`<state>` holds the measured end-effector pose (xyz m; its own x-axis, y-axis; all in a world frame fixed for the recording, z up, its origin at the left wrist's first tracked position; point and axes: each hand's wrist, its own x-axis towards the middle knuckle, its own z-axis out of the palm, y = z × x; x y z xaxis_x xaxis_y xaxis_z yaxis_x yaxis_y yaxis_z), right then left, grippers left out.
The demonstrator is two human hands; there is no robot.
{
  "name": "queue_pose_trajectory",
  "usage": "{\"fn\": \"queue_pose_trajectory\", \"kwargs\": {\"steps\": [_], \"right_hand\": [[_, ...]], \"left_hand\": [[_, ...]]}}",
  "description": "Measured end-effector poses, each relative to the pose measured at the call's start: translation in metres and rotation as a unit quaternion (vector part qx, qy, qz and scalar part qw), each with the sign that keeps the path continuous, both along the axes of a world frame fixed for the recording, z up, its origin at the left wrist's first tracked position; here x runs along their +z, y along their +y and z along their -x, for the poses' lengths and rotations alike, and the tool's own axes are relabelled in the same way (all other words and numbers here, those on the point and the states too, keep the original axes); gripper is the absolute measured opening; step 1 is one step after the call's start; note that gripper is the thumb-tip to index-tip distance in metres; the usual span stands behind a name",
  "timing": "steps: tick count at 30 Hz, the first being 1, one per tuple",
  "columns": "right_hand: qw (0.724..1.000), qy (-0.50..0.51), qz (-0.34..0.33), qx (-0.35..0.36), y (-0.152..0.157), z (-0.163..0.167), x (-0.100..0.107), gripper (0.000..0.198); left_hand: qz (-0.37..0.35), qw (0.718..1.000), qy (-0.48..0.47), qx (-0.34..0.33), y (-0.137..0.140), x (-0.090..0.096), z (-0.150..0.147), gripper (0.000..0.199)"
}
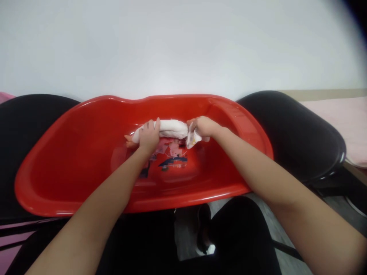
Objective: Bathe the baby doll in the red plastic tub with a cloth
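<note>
- Left hand (149,134) was closed around the left end of a rolled white cloth (172,129), fingers wrapped over the top, knuckles toward the camera.
- Right hand (202,128) was closed on the right end of the same cloth; a loose printed corner hung out below the fist.
- Cloth was rolled into a thick tube, lying left to right between the two hands, held over the far middle of the red tub (57,160). Could not tell whether it touched the tub floor or was held just above it.
- A small orange-pink bit of fabric stuck out past the left hand, on the left end of the roll.
- Tub was wide, shallow, glossy red plastic with a curved far rim; a coloured printed picture (172,156) showed on its floor, just near of the cloth. Picture looked wavy; could not tell whether water lay over it.
- Both forearms were bare, reaching in over the near rim.
- Tub rested across two black rounded seats: left seat (25,118) and right seat (298,133).
- White wall (183,46) stood behind the tub.
- Pink fabric (344,118) lay at far right, beyond the right seat.
- Grey floor (275,225) was visible below the near rim.
</note>
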<state>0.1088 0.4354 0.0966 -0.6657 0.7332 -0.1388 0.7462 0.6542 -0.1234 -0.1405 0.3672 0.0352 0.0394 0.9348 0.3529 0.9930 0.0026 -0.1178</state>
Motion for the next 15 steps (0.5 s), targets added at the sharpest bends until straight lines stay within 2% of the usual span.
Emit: {"fn": "queue_pose_trajectory", "kwargs": {"steps": [5, 8, 11, 13, 15], "right_hand": [[0.995, -0.02, 0.098, -0.018, -0.0011, -0.0021, 0.0033, 0.027], [0.987, -0.045, 0.141, -0.057, -0.0028, -0.0057, 0.0042, 0.027], [0.994, -0.04, 0.079, -0.066, -0.0021, -0.0082, 0.0069, 0.029], [0.999, -0.023, 0.019, -0.026, -0.0024, -0.0062, 0.0075, 0.038], [1.0, -0.017, -0.011, 0.019, -0.0048, -0.0007, 0.0059, 0.044]], "left_hand": [[0.001, 1.0, -0.006, 0.003, -0.0005, 0.0, -0.0001, 0.055], [0.0, 1.0, -0.008, -0.001, -0.0011, 0.0003, 0.0002, 0.055], [0.005, 1.0, -0.009, 0.003, -0.0009, 0.0011, 0.0004, 0.055], [0.009, 1.0, -0.013, 0.004, -0.0001, 0.0017, 0.0009, 0.054], [0.013, 1.0, -0.019, 0.004, 0.0007, 0.0022, 0.0017, 0.054]]}}
